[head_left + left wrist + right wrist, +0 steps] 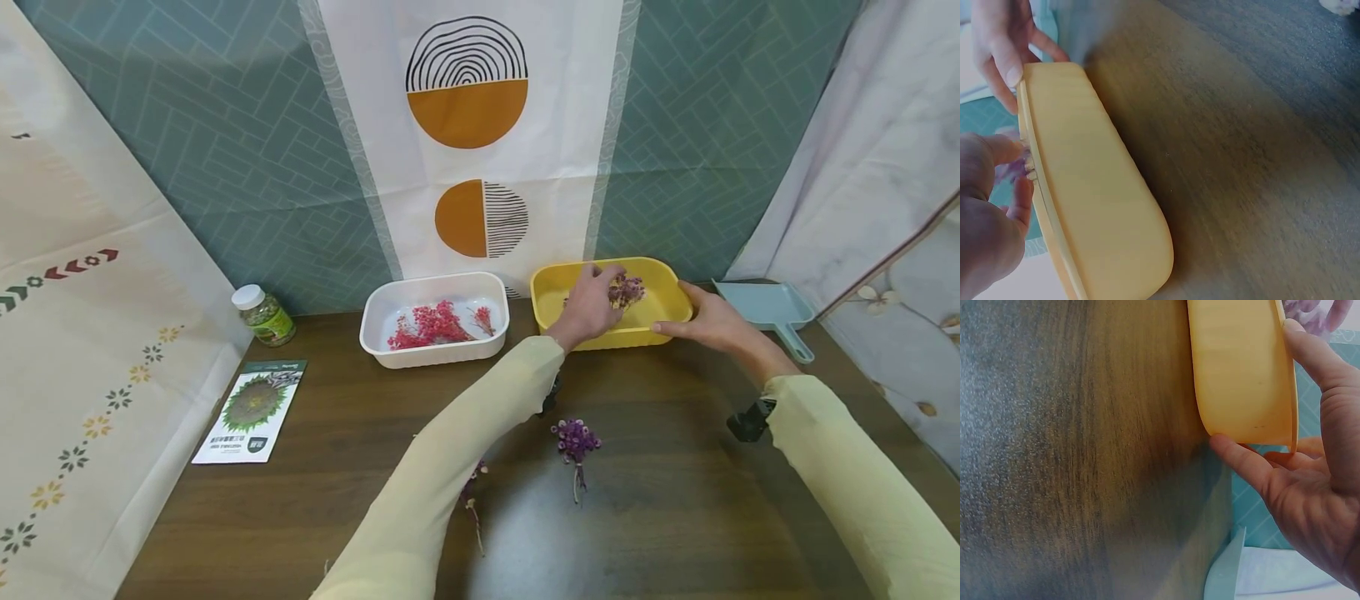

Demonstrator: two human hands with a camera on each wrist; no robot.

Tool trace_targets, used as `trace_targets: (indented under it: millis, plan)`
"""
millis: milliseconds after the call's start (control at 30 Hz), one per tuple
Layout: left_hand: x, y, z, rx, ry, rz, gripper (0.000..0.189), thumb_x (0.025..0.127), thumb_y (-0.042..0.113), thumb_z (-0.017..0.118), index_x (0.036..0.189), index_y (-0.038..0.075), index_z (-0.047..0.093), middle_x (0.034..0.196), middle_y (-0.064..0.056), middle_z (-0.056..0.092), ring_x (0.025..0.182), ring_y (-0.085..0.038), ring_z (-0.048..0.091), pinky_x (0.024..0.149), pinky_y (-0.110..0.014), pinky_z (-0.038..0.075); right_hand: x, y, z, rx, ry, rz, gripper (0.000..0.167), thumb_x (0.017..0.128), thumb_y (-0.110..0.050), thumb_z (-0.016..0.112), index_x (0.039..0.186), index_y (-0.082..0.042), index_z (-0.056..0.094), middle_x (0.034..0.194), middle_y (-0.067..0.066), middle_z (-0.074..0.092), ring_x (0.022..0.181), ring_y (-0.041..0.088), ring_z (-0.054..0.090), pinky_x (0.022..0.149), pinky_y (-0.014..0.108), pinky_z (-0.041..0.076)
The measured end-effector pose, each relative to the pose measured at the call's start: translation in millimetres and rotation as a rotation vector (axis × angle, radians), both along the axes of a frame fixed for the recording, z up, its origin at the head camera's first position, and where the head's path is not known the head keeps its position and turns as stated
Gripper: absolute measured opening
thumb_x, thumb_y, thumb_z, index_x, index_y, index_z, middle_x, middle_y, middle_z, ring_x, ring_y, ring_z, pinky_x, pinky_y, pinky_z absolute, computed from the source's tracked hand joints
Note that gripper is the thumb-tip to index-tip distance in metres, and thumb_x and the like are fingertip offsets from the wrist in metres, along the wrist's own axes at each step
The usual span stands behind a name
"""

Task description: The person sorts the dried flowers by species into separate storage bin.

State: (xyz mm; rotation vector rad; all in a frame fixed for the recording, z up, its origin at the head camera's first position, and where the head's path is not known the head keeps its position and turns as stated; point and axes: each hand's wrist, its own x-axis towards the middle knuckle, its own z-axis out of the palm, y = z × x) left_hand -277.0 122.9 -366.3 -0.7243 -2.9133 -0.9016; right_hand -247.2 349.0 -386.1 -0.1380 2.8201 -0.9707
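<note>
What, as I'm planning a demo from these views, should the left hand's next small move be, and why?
Probably loosen the left hand to release the purple flowers into the yellow tray: its fingers hold them at the tray, whose end the right hand grips.

The yellow tray (637, 338) is a shallow rectangle with rounded corners and a narrow rim. It stands upright on the table (675, 450), right of the middle of the frame. The right hand (708, 319) grips its right end, with the thumb at the rim. The dried purple flowers (627, 292) are small, clustered heads, seen inside the tray; the left hand (590, 307) pinches them and hides a part of them.
</note>
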Motion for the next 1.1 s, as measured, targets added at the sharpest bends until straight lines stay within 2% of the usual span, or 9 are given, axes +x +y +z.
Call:
trace_targets:
  millis: [200, 400, 567, 667, 733, 900, 1000, 1100]
  plan:
    - [0.0, -4.3, 0.4, 0.007, -0.007, -0.009, 0.065, 0.089, 0.014, 0.075, 0.147, 0.021, 0.048, 0.136, -0.009, 0.042, 0.088, -0.010, 0.054, 0.069, -0.019, 0.046, -2.1, -1.4, 0.2, -0.009, 0.002, 0.011, 0.110, 0.089, -0.049, 0.073, 0.155, 0.009, 0.007, 0.145, 0.039, 0.035, 0.120, 0.048, 0.047, 0.104, 0.065, 0.036]
    - [-0.3, -16.4, 1.6, 0.092, -0.023, -0.021, 0.063, 0.088, 0.010, 0.074, 0.146, 0.018, 0.050, 0.127, -0.007, 0.045, 0.086, -0.010, 0.055, 0.069, -0.017, 0.046, -2.7, -2.6, 2.0, -0.012, -0.002, 0.014, 0.110, 0.088, -0.048, 0.073, 0.155, 0.009, 0.008, 0.149, 0.038, 0.030, 0.130, 0.052, 0.038, 0.106, 0.067, 0.030]
    - [3.9, -25.0, 2.4, 0.105, -0.010, -0.053, 0.063, 0.087, 0.011, 0.074, 0.145, 0.015, 0.050, 0.124, -0.009, 0.046, 0.089, -0.010, 0.059, 0.072, -0.015, 0.046, -1.2, -1.9, 1.3, -0.019, -0.011, 0.012, 0.112, 0.088, -0.050, 0.073, 0.155, 0.009, 0.006, 0.150, 0.038, 0.028, 0.131, 0.052, 0.036, 0.107, 0.067, 0.028]
    - [9.7, -30.0, 5.0, 0.150, -0.007, -0.078, 0.063, 0.088, 0.011, 0.075, 0.145, 0.012, 0.049, 0.126, -0.013, 0.048, 0.093, -0.013, 0.063, 0.073, -0.015, 0.047, 0.3, -1.5, 0.2, -0.024, -0.020, 0.011, 0.113, 0.088, -0.052, 0.073, 0.156, 0.008, 0.005, 0.150, 0.038, 0.028, 0.129, 0.051, 0.037, 0.107, 0.067, 0.029]
    - [14.9, -34.7, 7.8, 0.212, -0.022, -0.092, 0.062, 0.088, 0.010, 0.074, 0.145, 0.010, 0.049, 0.127, -0.016, 0.049, 0.094, -0.016, 0.065, 0.074, -0.014, 0.048, 0.9, -0.9, 0.0, -0.022, -0.024, 0.012, 0.115, 0.087, -0.054, 0.073, 0.155, 0.008, 0.004, 0.150, 0.038, 0.027, 0.129, 0.052, 0.037, 0.107, 0.067, 0.029]
    - [32.0, -52.6, 15.7, 0.340, -0.029, -0.076, 0.058, 0.089, 0.010, 0.075, 0.141, 0.005, 0.052, 0.119, -0.016, 0.054, 0.088, -0.015, 0.067, 0.071, -0.013, 0.051, 0.9, 0.0, 1.5, -0.020, -0.030, 0.017, 0.118, 0.086, -0.056, 0.073, 0.155, 0.008, 0.002, 0.151, 0.039, 0.025, 0.131, 0.053, 0.034, 0.106, 0.068, 0.028]
    - [42.3, -67.2, 17.4, 0.362, -0.009, -0.052, 0.056, 0.088, 0.011, 0.077, 0.138, 0.004, 0.054, 0.111, -0.012, 0.057, 0.083, -0.013, 0.067, 0.068, -0.014, 0.052, 0.6, 0.2, 2.7, -0.023, -0.028, 0.020, 0.118, 0.086, -0.056, 0.073, 0.155, 0.008, 0.001, 0.152, 0.039, 0.023, 0.133, 0.053, 0.033, 0.107, 0.069, 0.027]
    - [50.2, -82.3, 13.8, 0.367, -0.009, -0.043, 0.055, 0.087, 0.010, 0.078, 0.137, 0.003, 0.055, 0.108, -0.011, 0.059, 0.081, -0.014, 0.068, 0.066, -0.016, 0.053, 0.9, 0.9, 3.2, -0.022, -0.031, 0.022, 0.119, 0.086, -0.055, 0.073, 0.155, 0.008, 0.000, 0.152, 0.040, 0.021, 0.134, 0.054, 0.030, 0.107, 0.069, 0.026]
